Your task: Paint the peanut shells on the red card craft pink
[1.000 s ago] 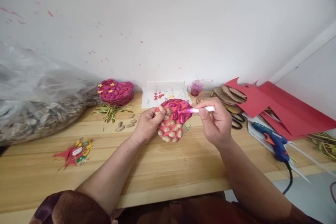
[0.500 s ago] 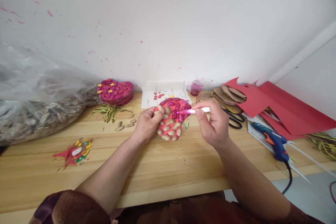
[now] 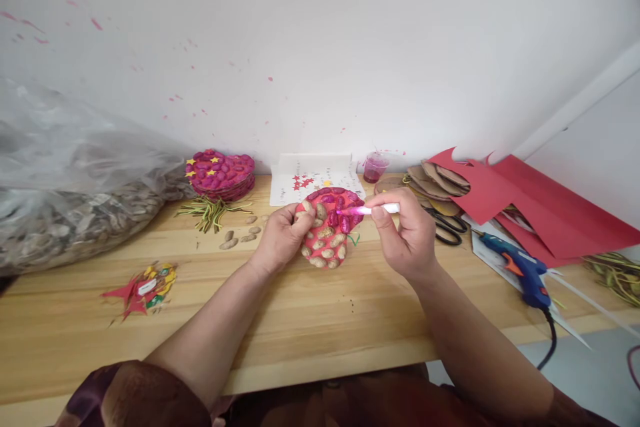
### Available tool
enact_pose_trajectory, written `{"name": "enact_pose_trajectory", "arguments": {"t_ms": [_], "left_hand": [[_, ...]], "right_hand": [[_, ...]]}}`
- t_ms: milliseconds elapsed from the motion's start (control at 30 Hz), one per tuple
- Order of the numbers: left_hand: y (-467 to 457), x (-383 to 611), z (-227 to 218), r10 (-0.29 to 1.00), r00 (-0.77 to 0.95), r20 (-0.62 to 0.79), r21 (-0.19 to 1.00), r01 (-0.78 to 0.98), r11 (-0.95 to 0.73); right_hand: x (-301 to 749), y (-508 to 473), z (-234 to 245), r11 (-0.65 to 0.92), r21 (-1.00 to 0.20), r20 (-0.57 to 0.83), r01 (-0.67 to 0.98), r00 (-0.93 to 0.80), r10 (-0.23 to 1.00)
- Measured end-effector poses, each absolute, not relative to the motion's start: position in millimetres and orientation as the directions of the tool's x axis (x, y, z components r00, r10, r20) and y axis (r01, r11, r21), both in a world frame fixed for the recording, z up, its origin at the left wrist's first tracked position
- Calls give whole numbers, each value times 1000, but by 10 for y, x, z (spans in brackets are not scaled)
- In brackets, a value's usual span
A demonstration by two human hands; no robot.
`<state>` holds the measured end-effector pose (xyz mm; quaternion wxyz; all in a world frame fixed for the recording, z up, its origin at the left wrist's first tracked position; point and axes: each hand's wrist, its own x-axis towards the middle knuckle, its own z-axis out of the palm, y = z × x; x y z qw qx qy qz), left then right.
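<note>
My left hand (image 3: 283, 237) pinches the left edge of a round red disc (image 3: 316, 236) covered with glued-on peanut shells. Shells along its top and right side are painted magenta, while those at the left and bottom are bare tan. Between the thumb and fingers of my right hand (image 3: 406, 235) is a white-handled paintbrush (image 3: 383, 209). Its magenta tip rests on or just over the painted shells near the disc's middle. A thin green strand (image 3: 354, 239) shows at the disc's right edge.
At left lies a big clear bag (image 3: 75, 213) of shells, beside a stack of magenta shell discs (image 3: 220, 175). Loose shells (image 3: 229, 240), paper scraps (image 3: 143, 290) and a paint cup (image 3: 375, 167) sit around. Scissors (image 3: 449, 227), red paper (image 3: 560, 207) and a blue glue gun (image 3: 520, 265) lie right.
The brush tip has shifted very slightly over the painted shells. Both hands keep their grip, and the disc stays nearly in place.
</note>
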<state>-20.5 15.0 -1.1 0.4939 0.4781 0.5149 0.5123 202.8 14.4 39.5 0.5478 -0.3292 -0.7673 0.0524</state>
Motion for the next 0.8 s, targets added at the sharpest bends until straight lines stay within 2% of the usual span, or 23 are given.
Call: {"name": "enact_pose_trajectory", "arguments": {"t_ms": [367, 600, 800], "left_hand": [[180, -219, -55, 995, -94, -29, 1000, -4, 29], [153, -214, -4, 998, -47, 32, 993, 116, -27], [122, -204, 40, 998, -5, 55, 989, 139, -54]], "right_hand": [[2028, 132, 416, 777, -442, 793, 449, -210, 572], [2038, 153, 438, 774, -381, 785, 506, -265, 560], [2046, 155, 447, 772, -414, 775, 483, -258, 577]]}}
